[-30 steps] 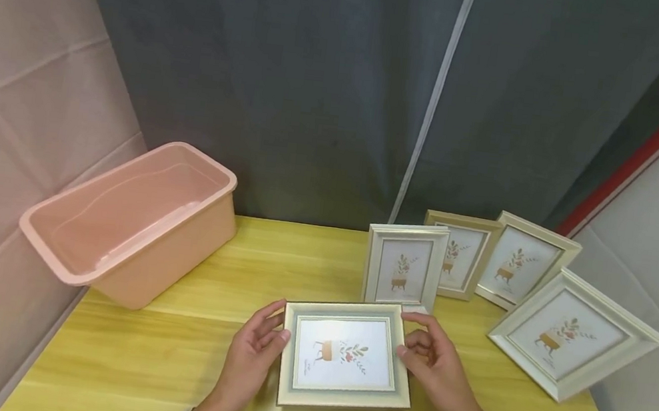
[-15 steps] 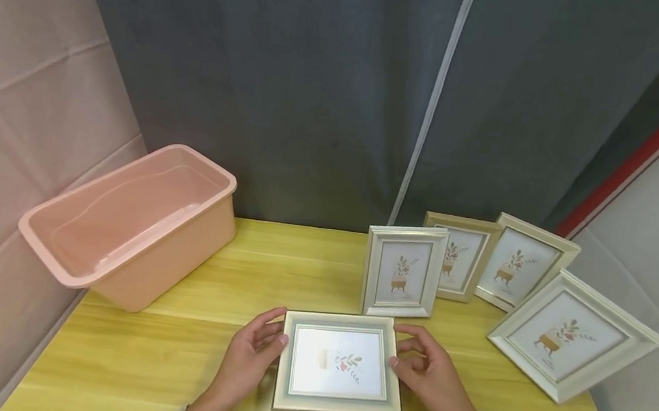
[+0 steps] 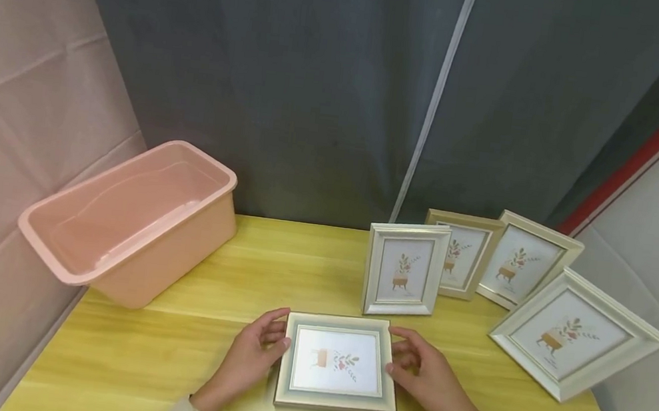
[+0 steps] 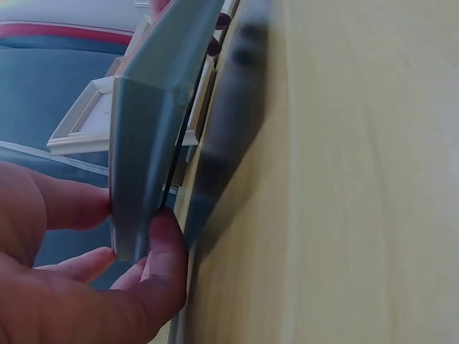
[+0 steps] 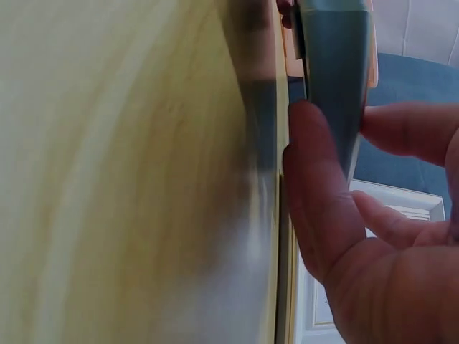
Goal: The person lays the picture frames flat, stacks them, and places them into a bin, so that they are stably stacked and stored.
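Both hands hold a cream picture frame (image 3: 340,362) with a blue-grey inner band, turned sideways over the near middle of the table. My left hand (image 3: 250,358) pinches its left edge between thumb and fingers. At the opposite edge, my right hand (image 3: 429,377) grips in the same way. In the left wrist view the frame's side (image 4: 140,165) stands a little off the tabletop, with a shadow beneath it. The right wrist view has fingertips on both faces of the frame (image 5: 336,72). Its back is mostly hidden.
Several frames stand at the right: a white one (image 3: 399,310), a tan one (image 3: 486,262), a cream one (image 3: 569,247) and a larger whitish one (image 3: 641,335). A pink bin (image 3: 175,243) sits at the left back of the wooden table (image 3: 168,363). Behind hangs a dark curtain (image 3: 269,92).
The held frame has come slightly down and nearer the person, now looking flatter and smaller. My right hand has shifted slightly left with it. The standing frames and the bin stay put.
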The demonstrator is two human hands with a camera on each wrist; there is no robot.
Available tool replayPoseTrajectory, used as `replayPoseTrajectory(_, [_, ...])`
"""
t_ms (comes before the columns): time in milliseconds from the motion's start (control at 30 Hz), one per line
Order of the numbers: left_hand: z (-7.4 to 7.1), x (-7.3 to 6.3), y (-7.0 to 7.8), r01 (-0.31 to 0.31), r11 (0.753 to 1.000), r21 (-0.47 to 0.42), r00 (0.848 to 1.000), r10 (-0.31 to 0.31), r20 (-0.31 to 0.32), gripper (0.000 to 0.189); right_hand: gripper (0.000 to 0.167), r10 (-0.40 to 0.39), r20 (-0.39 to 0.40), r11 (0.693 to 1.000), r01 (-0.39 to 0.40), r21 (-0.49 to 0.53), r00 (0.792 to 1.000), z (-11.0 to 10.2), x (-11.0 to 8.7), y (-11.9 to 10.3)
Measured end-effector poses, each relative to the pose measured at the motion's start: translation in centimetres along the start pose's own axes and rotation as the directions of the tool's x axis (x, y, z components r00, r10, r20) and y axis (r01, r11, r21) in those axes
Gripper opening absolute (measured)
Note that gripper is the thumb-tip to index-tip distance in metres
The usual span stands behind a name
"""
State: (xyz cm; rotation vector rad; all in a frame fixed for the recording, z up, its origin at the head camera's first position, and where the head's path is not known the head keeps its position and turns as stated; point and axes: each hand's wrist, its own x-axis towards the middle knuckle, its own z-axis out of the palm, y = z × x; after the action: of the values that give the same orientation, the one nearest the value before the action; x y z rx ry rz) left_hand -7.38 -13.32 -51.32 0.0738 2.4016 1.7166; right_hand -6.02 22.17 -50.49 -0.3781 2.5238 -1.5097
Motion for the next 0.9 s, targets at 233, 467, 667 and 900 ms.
replayPoseTrajectory(233, [0.06,0.43,-0.58,-0.004,0.998,0.065,1.000,0.003,0.018,0.058,0.065,0.033,0.039,0.999,-0.032,-0.029,0.999,-0.14,0.05,0.26])
replayPoseTrajectory(467, [-0.31,0.79,-0.21,-0.018,0.992,0.125,0.997,0.009,0.072,0.061,0.067,0.047,0.049,0.999,-0.046,-0.020,0.998,-0.35,0.11,0.24])
replayPoseTrajectory(667, [-0.64,0.75,0.05,-0.004,0.985,0.171,0.995,-0.013,0.100,0.059,0.058,0.065,0.072,0.998,-0.065,0.001,0.995,-0.55,0.26,0.26])
replayPoseTrajectory(900, [-0.70,0.53,0.29,0.008,0.989,0.149,0.995,-0.024,0.101,0.059,0.052,0.089,0.088,0.996,-0.090,0.010,0.992,-0.63,0.71,0.11])
